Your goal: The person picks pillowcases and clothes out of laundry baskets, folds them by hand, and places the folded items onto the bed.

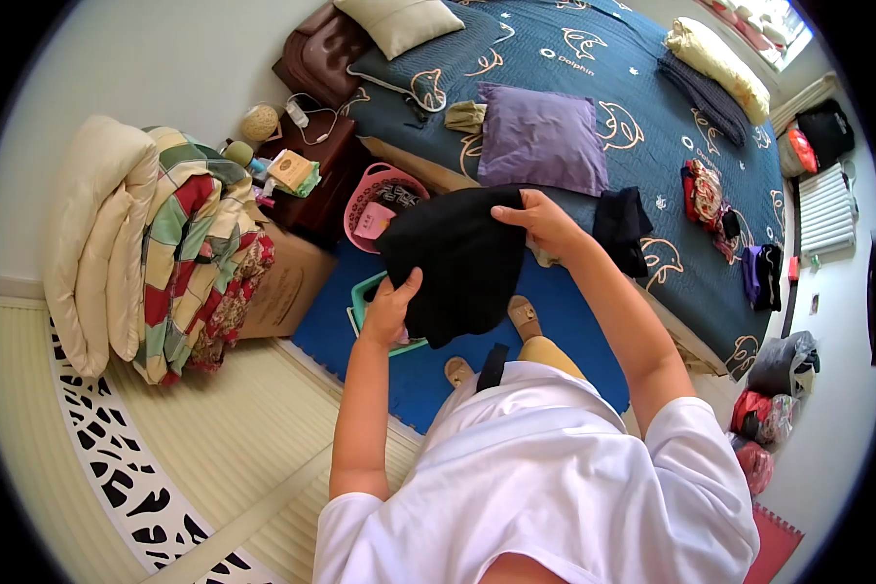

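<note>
A piece of black clothing (462,258) is stretched between my two hands in front of my body, above the floor mat. Its exact kind is not clear from its shape. My left hand (387,310) grips its lower left edge, thumb on top. At its upper right corner my right hand (545,224) pinches the cloth, fingers behind it. Partly hidden under the garment is a green basket (367,292). A pink basket (368,190) with items inside stands just beyond, by the bed. Close to my right hand, dark folded clothing (621,229) lies on the bed edge.
The bed (642,88) holds a purple pillow (540,138), a beige cushion (399,24) and small clothing piles (708,200). Folded quilts (117,243) rest on a cardboard box (282,282) at left. A cluttered nightstand (326,161) stands behind. Blue mat (331,321) lies underfoot.
</note>
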Motion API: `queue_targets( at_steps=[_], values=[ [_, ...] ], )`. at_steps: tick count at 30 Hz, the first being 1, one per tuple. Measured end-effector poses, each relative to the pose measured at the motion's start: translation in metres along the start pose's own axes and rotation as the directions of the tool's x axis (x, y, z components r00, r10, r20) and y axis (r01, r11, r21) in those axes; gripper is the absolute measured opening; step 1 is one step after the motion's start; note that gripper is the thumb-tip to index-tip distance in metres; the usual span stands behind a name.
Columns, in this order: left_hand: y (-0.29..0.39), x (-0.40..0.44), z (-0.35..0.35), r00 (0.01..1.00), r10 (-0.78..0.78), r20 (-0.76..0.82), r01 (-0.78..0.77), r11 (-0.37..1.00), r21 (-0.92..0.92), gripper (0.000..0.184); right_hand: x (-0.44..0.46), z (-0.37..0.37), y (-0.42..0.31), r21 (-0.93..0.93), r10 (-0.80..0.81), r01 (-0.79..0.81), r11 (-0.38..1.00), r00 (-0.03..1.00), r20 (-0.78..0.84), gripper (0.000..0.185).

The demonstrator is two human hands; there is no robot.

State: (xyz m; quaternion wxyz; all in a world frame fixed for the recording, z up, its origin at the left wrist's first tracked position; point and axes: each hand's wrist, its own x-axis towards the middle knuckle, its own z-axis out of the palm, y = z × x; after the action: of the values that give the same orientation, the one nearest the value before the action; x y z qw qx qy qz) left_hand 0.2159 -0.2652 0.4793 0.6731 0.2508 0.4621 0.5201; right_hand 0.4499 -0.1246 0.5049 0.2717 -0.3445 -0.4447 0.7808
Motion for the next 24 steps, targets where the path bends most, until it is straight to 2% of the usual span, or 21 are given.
queue_targets(
  at_steps=[2,3,5,6,7,9,10,11,12,13,14,15,16,17,18,19,20,22,23,24],
  values=[
    [0.001,0.003,0.010,0.998,0.060,0.015,-0.061,0.990,0.126,0.056,-0.001,-0.009,0.008,-0.221,0.008,-0.037,0.975,0.991,-0.131,0.033],
    [0.001,0.005,0.012,0.998,0.051,0.029,-0.054,0.991,0.126,0.056,0.000,-0.011,0.019,-0.219,0.006,-0.039,0.975,0.989,-0.147,0.033],
    [-0.001,0.009,0.015,0.985,0.156,-0.075,-0.086,0.820,0.566,0.047,0.008,-0.028,0.068,-0.341,-0.268,0.179,0.923,0.935,-0.234,0.038],
    [-0.002,0.010,0.019,0.962,0.260,-0.088,-0.145,0.753,0.642,0.043,0.012,-0.034,0.093,-0.292,-0.329,0.236,0.927,0.885,-0.328,0.041],
    [0.009,0.005,0.027,0.969,0.216,-0.120,-0.066,0.695,0.716,0.044,0.002,-0.036,0.097,-0.337,-0.302,0.177,0.925,0.881,-0.364,0.044],
    [0.011,0.007,0.030,0.949,0.296,-0.104,-0.115,0.636,0.763,0.043,-0.012,-0.040,0.116,-0.491,-0.390,0.153,0.858,0.817,-0.426,0.043],
    [0.009,0.010,0.036,0.955,0.285,-0.087,-0.121,0.637,0.761,0.043,-0.024,-0.034,0.108,-0.322,-0.239,0.117,0.940,0.896,-0.374,0.043],
    [0.007,0.013,0.042,0.915,0.400,-0.047,-0.183,0.517,0.836,0.037,-0.036,-0.025,0.101,-0.144,-0.094,0.055,0.988,0.954,-0.285,0.043],
    [0.004,0.015,0.047,0.863,0.505,0.007,-0.232,0.384,0.894,0.031,-0.046,-0.011,0.094,0.064,0.035,-0.022,0.998,0.976,-0.214,0.046],
    [-0.001,0.017,0.051,0.867,0.498,0.014,-0.236,0.386,0.892,0.031,-0.050,-0.007,0.089,0.254,0.142,-0.104,0.962,0.980,-0.139,0.051],
    [-0.007,0.019,0.055,0.829,0.502,0.246,-0.303,0.033,0.952,0.027,-0.050,-0.005,0.087,0.386,0.182,-0.139,0.912,0.980,-0.078,0.054],
    [-0.014,0.022,0.060,0.778,0.425,0.463,-0.348,-0.322,0.881,0.023,-0.047,-0.003,0.086,0.508,0.211,-0.177,0.843,0.977,-0.010,0.056],
    [-0.022,0.026,0.069,0.805,0.320,0.499,-0.378,-0.373,0.848,0.024,-0.043,-0.003,0.090,0.651,0.215,-0.135,0.747,0.976,-0.044,0.054],
    [-0.032,0.026,0.082,0.778,0.304,0.550,-0.426,-0.389,0.817,0.044,-0.039,-0.005,0.099,0.774,0.223,-0.083,0.627,0.972,-0.076,0.053],
    [-0.044,0.028,0.091,0.787,0.279,0.550,-0.412,-0.426,0.805,0.054,-0.033,-0.019,0.124,0.757,-0.159,0.055,0.651,0.985,0.065,0.050],
    [-0.052,0.029,0.100,0.796,0.255,0.549,-0.398,-0.462,0.792,0.065,-0.037,-0.023,0.113,0.713,-0.246,0.187,0.676,0.969,-0.021,0.046],
    [-0.053,0.028,0.104,0.795,0.249,0.552,-0.404,-0.462,0.790,0.065,-0.040,-0.029,0.113,0.714,-0.246,0.192,0.673,0.969,-0.028,0.046],
    [-0.044,0.026,0.117,0.897,0.030,0.442,-0.432,-0.163,0.887,0.078,-0.045,-0.044,0.114,0.666,-0.223,0.219,0.713,0.971,-0.081,0.045],
    [-0.047,0.031,0.118,0.898,0.024,0.438,-0.430,-0.158,0.889,0.078,-0.049,-0.050,0.116,0.643,-0.206,0.224,0.732,0.973,-0.105,0.045],
    [-0.051,0.037,0.116,0.897,0.094,0.433,-0.442,0.137,0.886,0.079,-0.050,-0.055,0.119,0.633,-0.195,0.224,0.741,0.974,-0.116,0.045]
  ],
)
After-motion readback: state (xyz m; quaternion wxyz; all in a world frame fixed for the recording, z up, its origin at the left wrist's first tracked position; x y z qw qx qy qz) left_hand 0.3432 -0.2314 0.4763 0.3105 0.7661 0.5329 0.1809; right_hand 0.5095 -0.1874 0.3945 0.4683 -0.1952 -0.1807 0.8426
